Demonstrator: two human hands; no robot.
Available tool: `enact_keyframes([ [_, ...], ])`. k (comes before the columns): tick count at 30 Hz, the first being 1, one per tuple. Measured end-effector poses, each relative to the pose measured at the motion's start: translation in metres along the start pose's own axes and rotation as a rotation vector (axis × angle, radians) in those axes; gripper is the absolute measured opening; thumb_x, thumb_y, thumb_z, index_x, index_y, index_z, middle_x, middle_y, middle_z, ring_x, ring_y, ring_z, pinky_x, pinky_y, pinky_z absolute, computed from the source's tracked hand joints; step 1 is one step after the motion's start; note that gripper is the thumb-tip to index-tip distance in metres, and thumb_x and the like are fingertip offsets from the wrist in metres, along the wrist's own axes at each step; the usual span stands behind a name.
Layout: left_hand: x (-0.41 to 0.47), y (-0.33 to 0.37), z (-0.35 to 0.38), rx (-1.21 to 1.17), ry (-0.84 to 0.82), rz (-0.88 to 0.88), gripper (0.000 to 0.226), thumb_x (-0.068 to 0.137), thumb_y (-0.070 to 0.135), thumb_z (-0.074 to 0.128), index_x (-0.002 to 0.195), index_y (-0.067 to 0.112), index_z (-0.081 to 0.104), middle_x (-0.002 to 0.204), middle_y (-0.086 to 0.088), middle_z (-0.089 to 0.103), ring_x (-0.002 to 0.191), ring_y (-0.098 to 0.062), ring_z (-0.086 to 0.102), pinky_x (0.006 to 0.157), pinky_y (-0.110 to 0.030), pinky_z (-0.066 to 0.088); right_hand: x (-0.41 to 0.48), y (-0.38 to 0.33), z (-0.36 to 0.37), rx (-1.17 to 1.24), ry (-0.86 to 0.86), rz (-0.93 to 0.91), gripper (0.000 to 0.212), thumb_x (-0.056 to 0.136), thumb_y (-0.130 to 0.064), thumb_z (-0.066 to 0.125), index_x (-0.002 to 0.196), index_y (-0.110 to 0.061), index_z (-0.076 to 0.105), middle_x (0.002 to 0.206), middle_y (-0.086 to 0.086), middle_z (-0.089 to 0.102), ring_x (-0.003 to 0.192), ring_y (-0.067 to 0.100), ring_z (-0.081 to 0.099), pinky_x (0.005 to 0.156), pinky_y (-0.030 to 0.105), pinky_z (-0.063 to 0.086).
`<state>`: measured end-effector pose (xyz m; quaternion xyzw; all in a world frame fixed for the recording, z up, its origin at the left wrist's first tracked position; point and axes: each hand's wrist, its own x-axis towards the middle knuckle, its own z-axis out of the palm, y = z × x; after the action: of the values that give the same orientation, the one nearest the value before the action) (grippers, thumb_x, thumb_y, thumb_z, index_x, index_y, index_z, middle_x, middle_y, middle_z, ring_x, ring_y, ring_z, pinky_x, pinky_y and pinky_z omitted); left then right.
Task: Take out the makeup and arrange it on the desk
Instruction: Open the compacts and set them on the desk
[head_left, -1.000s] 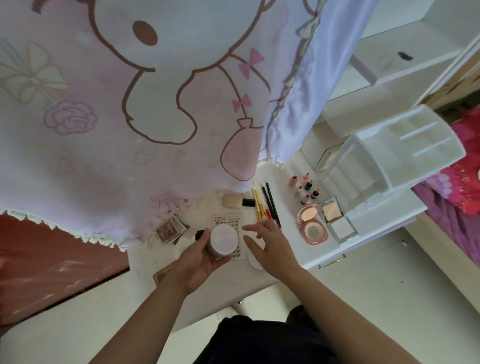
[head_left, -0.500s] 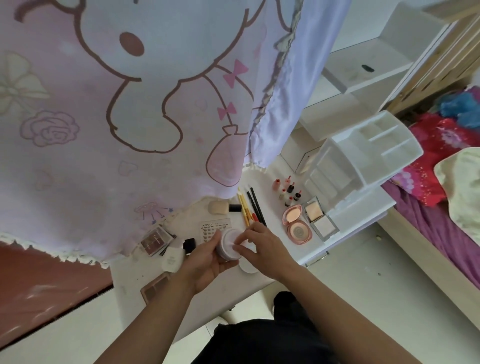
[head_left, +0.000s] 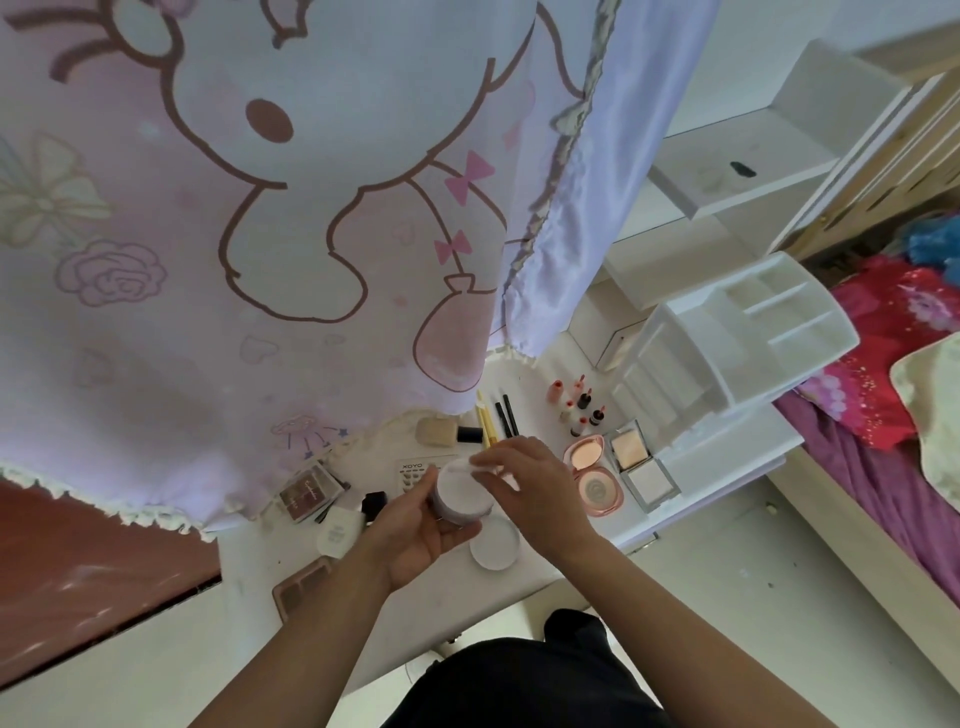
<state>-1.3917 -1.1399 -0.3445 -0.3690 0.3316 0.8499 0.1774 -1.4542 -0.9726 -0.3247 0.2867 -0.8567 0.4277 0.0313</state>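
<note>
Desk viewed from above, the person at its front edge. The left hand (head_left: 415, 530) cups a round powder jar (head_left: 460, 496) from below, fingers curled about its wall, holding it over the white desk (head_left: 249, 551). The right hand (head_left: 535, 488) reaches across the jar's mouth, thumb and forefinger pinching a small white piece (head_left: 480, 466) at the far rim, too blurred to identify. A white lid (head_left: 494, 540) lies flat beneath the hands, near the front edge. To its right an open pink compact (head_left: 592, 480) lies just beside a square compact (head_left: 636, 467). A brown palette (head_left: 304, 587) sits at the front left edge, with bare surface behind it. The curtain (head_left: 260, 208) hem overhangs the desk's rear left; a white organiser (head_left: 727, 343) fills the right end.
</note>
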Motion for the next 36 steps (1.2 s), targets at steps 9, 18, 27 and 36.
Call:
enact_keyframes([
  [9,0.003,0.005,-0.006,0.030,0.011,0.020,0.046,0.103,0.043,0.041,0.129,0.011,0.061,0.120,-0.016,0.067,0.097,-0.027,0.063,0.082,-0.040,0.049,-0.021,0.013,-0.001,-0.139,-0.296,-0.069,0.045,0.087,-0.022,0.057,0.132,-0.027,0.062,0.142,-0.006,0.056,0.130,0.016,0.048,0.104,0.032,0.047],
  [18,0.001,-0.001,-0.025,-0.081,0.049,0.033,0.045,0.098,0.041,0.054,0.129,0.010,0.061,0.127,-0.019,0.064,0.101,-0.034,0.063,0.082,-0.044,0.054,-0.042,0.042,0.020,-0.147,-0.398,0.458,0.067,0.088,-0.048,0.065,0.147,-0.030,0.039,0.142,-0.006,0.045,0.126,0.015,0.051,0.100,0.037,0.050],
  [27,0.006,-0.009,-0.041,0.001,0.224,0.057,0.040,0.096,0.044,0.054,0.118,0.012,0.063,0.105,-0.009,0.065,0.080,-0.020,0.065,0.075,-0.035,0.056,-0.034,0.081,0.057,-0.341,-0.436,0.656,0.061,0.096,-0.034,0.058,0.148,-0.014,0.032,0.153,0.011,0.033,0.137,0.031,0.038,0.109,0.045,0.040],
  [36,0.023,0.000,-0.055,0.030,0.402,0.185,0.033,0.096,0.037,0.058,0.116,0.011,0.065,0.093,-0.006,0.066,0.077,-0.015,0.056,0.071,-0.030,0.047,0.011,0.105,0.089,-0.240,-0.564,0.513,0.062,0.096,-0.020,0.052,0.152,-0.013,0.024,0.159,0.000,0.023,0.137,0.034,0.027,0.109,0.047,0.031],
])
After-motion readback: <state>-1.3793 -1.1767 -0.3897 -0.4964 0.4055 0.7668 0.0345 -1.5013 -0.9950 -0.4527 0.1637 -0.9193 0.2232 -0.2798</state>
